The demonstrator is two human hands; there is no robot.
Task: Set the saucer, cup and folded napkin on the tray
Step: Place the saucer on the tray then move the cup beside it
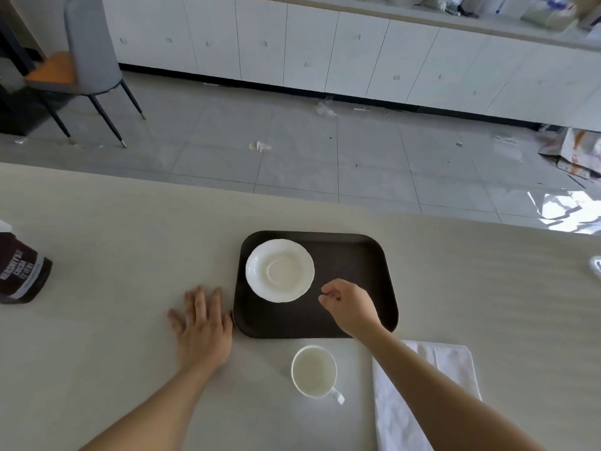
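A dark brown tray (354, 255) lies on the pale table. A white saucer (279, 270) rests in the tray's left half. My right hand (349, 305) hovers over the tray just right of the saucer, fingers loosely curled, holding nothing. My left hand (203, 327) lies flat on the table, fingers spread, touching the tray's left front corner. A white cup (314, 372) stands upright on the table in front of the tray, handle pointing to the near right. A folded white napkin (455, 362) lies on the table to the right of the cup, partly under my right forearm.
A brown Hershey's cocoa container (20, 271) stands at the table's far left. A small clear object (595, 265) sits at the right edge. Beyond the table's far edge are a tiled floor, a grey chair (87, 60) and white cabinets.
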